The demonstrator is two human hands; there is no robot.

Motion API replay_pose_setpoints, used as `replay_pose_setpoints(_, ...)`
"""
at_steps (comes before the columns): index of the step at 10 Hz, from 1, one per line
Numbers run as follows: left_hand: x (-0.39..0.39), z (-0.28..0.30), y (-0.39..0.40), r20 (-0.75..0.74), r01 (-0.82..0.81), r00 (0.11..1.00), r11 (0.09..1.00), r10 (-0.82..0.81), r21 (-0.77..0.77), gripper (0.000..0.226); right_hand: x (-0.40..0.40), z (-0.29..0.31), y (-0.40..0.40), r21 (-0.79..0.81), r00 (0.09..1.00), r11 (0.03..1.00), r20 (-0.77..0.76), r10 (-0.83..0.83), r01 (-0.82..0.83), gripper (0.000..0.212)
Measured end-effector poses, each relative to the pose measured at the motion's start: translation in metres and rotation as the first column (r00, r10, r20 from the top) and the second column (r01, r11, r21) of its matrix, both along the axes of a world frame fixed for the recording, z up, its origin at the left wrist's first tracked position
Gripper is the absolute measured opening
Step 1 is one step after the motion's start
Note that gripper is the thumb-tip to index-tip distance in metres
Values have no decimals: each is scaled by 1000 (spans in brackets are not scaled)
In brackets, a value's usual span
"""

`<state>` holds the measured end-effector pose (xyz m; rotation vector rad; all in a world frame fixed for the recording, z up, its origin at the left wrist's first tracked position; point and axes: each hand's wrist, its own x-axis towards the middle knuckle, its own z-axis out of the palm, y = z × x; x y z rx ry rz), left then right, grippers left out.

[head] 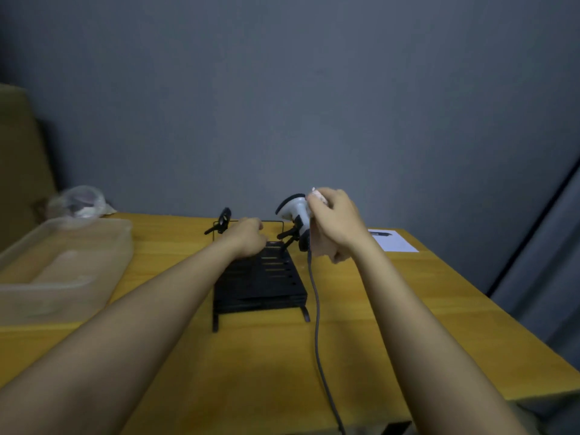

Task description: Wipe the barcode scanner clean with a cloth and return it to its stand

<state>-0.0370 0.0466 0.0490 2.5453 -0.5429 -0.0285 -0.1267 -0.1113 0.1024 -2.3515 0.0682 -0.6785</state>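
My right hand (pixel 335 224) holds the white barcode scanner (pixel 296 208) up above the right rear corner of the black stand (pixel 260 284). The scanner's dark-rimmed head points left. A pale cloth (pixel 323 251) is bunched in the same hand, showing below the palm and at the fingertips. The scanner's grey cable (pixel 315 309) hangs down and runs toward me across the yellow table (pixel 251 372). My left hand (pixel 248 238) rests on the stand's rear top with its fingers curled over the wire rail. A black holder arm (pixel 287 235) juts out just under the scanner.
A clear plastic tray (pixel 62 265) sits at the left, with a crumpled plastic bag (pixel 78 202) behind it. A black clip arm (pixel 223 221) stands at the stand's rear left. A white sheet with a pen (pixel 392 241) lies at the back right, near the table's edge.
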Motion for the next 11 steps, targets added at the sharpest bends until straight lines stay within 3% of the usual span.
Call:
replay_pose_setpoints(1,-11,12,42,27,-53,998,992,56,-114,40,10,10,37,112,986,980,-11,168,-166,33)
replay_pose_setpoints(3,-25,20,152,94,-218,966,953,241,-210,35,41,9,142,392,852,798,-63,520,-458,29)
replay_pose_setpoints(5,-25,8,272,43,-472,861,827,507,-306,28,100,-18,264,423,795,725,-17,606,-543,45)
replay_pose_setpoints(7,-16,-4,334,16,-623,749,713,662,-322,33,157,-57,340,300,849,801,64,525,-518,56)
replay_pose_setpoints(8,-10,-7,343,22,-645,730,699,683,-308,34,171,-86,355,211,867,851,-34,498,-481,44)
replay_pose_setpoints(9,-5,-9,342,33,-634,739,712,672,-301,33,180,-107,354,-240,843,845,-395,364,-477,37)
replay_pose_setpoints(10,1,-13,334,51,-613,758,737,650,-284,32,177,-105,351,-398,804,742,-508,311,-539,39)
replay_pose_setpoints(11,8,-18,325,47,-619,757,739,651,-266,32,169,-87,342,-388,871,786,-310,380,-481,35)
